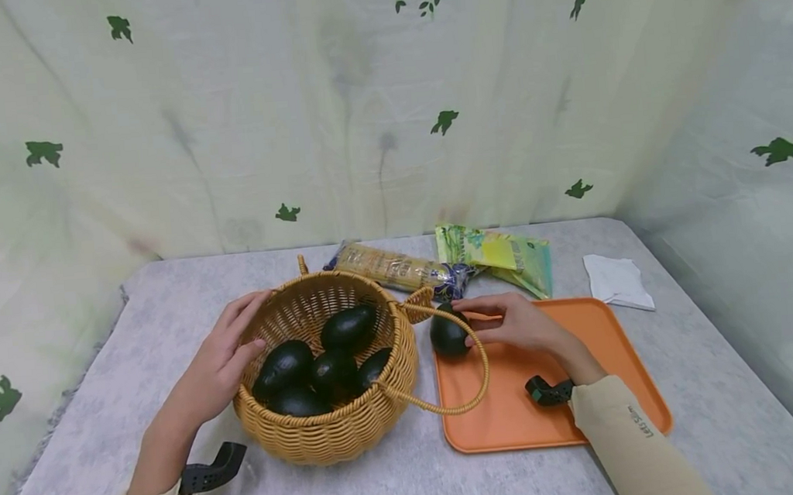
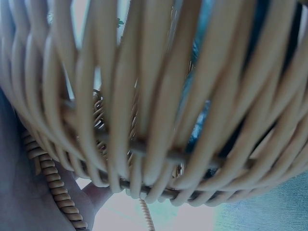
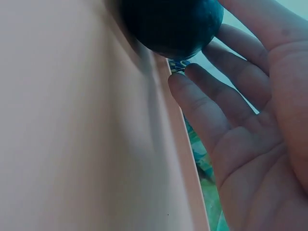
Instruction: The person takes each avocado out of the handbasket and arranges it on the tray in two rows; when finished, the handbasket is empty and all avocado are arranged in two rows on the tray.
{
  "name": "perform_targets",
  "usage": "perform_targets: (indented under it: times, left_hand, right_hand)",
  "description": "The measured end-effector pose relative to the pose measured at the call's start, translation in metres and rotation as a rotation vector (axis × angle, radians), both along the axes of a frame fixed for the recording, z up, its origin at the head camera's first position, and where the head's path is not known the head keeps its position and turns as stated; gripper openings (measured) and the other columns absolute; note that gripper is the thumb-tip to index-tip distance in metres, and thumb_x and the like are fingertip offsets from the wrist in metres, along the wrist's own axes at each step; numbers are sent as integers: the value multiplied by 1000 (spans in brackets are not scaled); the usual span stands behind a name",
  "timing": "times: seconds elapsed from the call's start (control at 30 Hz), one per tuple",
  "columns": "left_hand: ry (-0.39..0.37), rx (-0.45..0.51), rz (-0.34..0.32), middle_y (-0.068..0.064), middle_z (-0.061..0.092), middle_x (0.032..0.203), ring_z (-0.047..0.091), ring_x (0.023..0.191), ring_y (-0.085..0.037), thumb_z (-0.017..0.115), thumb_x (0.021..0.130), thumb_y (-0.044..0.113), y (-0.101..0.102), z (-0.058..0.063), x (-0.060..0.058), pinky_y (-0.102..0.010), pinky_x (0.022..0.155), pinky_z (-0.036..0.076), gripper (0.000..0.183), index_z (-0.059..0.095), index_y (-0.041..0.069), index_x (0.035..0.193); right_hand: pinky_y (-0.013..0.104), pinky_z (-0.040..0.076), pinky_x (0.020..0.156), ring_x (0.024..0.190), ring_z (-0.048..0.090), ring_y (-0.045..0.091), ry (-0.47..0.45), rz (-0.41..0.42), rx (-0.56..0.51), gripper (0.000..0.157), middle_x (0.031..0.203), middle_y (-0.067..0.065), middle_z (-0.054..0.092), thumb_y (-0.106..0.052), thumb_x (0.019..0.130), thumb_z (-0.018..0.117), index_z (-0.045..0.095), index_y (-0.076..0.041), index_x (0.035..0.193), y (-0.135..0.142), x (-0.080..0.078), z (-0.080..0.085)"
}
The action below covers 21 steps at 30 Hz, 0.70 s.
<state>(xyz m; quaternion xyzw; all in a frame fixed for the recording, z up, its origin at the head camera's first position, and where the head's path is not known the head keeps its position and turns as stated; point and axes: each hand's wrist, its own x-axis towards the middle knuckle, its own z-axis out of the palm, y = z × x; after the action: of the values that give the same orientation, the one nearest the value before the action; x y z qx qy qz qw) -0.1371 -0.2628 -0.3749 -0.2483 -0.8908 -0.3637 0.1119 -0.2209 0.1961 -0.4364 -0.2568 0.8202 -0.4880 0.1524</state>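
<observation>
A round wicker basket [image 1: 328,439] stands left of the middle of the table, with several dark avocados [image 1: 349,327] inside. My left hand [image 1: 219,358] holds its left rim, the thumb over the inside and the fingers along the far edge. Close weave of the basket [image 2: 159,110] fills the left wrist view. Over the far left corner of an orange tray [image 1: 515,424], my right hand [image 1: 517,322] holds another dark avocado [image 1: 449,333] between thumb and fingertips. In the right wrist view this avocado [image 3: 173,24] sits at the fingertips, close by the tray's edge.
The basket's looped handle [image 1: 480,385] leans right over the tray. Behind lie a long clear-and-blue package [image 1: 398,269] and green-yellow packets [image 1: 498,255]. A white packet [image 1: 616,281] lies at the right, beyond the tray. A patterned curtain [image 1: 359,126] hangs behind the table.
</observation>
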Motion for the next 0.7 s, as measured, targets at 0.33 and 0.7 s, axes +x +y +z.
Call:
perform_targets:
  times: [0.33,0.7]
  left_hand:
    - [12,3,-5,-16,39,156,42,134,-33,51,102,0,0,-1,0,-4,104,21,61,36,9,161]
    - [-5,3,2,-17,38,156,42,137,-37,51,103,1,0,-1,0,-4,104,20,61,35,10,161]
  right_hand:
    - [33,52,101,136,56,29,-30,26,-100,62,148,8,59,-20,89,81,59,-15,147,3,1,5]
    - [33,55,96,133,56,42,5,-38,-175,60,152,18,54,-13,91,78,57,-4,147,5,3,19]
